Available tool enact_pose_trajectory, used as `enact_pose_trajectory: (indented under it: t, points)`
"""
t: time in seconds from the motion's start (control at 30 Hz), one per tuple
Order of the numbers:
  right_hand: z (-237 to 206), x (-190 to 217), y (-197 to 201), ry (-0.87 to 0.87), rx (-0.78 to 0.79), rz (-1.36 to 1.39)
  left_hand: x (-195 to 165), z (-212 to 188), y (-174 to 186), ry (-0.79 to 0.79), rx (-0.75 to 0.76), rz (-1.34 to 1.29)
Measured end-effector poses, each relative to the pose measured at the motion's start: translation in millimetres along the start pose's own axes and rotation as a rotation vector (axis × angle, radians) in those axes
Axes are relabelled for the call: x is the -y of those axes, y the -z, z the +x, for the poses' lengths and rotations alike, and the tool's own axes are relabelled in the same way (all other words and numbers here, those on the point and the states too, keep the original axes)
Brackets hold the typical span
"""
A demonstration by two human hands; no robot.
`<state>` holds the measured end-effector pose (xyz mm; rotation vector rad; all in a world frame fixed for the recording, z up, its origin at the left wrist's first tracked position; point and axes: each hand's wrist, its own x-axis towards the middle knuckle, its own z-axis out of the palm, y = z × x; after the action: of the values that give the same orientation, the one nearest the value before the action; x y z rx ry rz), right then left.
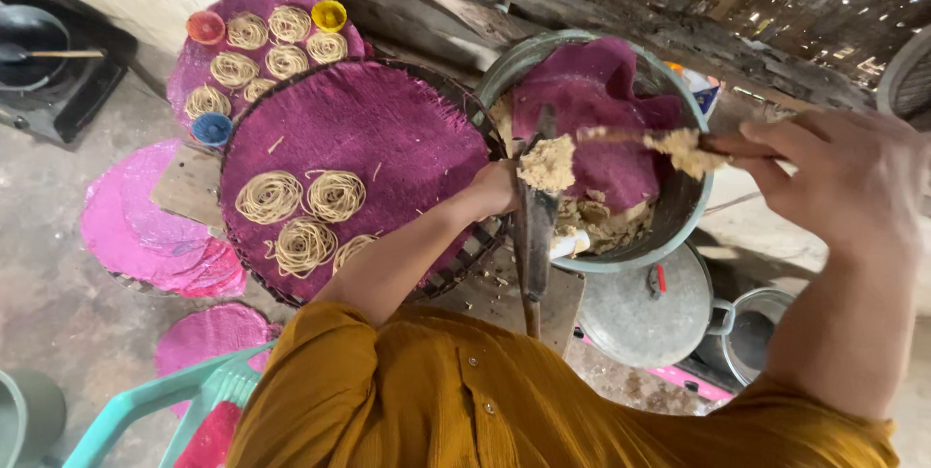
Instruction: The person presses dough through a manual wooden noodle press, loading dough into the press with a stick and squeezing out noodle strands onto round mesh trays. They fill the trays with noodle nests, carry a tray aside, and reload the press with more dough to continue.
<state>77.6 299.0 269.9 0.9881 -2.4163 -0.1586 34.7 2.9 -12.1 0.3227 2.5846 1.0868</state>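
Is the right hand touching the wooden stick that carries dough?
Touching. The head view shows the right hand closed around the end of the wooden stick, fingers wrapped over it, no gap visible.

A wooden stick (679, 143), caked with pale crumbly dough, lay nearly level across the upper right of the frame, gripped at its right end by the right hand (839, 177). A lump of the same beige dough (548, 163) sat at centre atop a dark upright press (534, 225), which the left hand (495, 187) steadied from the left side.
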Motion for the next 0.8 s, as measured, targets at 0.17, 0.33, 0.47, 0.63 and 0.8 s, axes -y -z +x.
enact_pose_trajectory:
  t: [0.17,0.33,0.47,0.63,0.8]
  points:
    - [-14.4,6.7,-26.1,0.012,-0.028,-0.030,-11.5,0.3,-8.0,0.017,0.037,0.045]
    - [13.6,50.4,-40.8,0.153,0.180,0.144,-31.7,-8.9,-7.9,0.218,0.099,-0.101]
    - [18.1,67.5,-55.7,0.233,0.179,0.039,-31.4,-10.7,-1.6,0.135,0.099,-0.084]
    - [-24.7,4.7,-35.3,-0.074,0.121,0.139,-6.5,-4.0,5.4,0.245,0.072,-0.191]
    - [-43.2,-7.7,-52.0,-0.170,0.058,0.126,8.1,9.8,4.3,0.081,-0.012,-0.054]
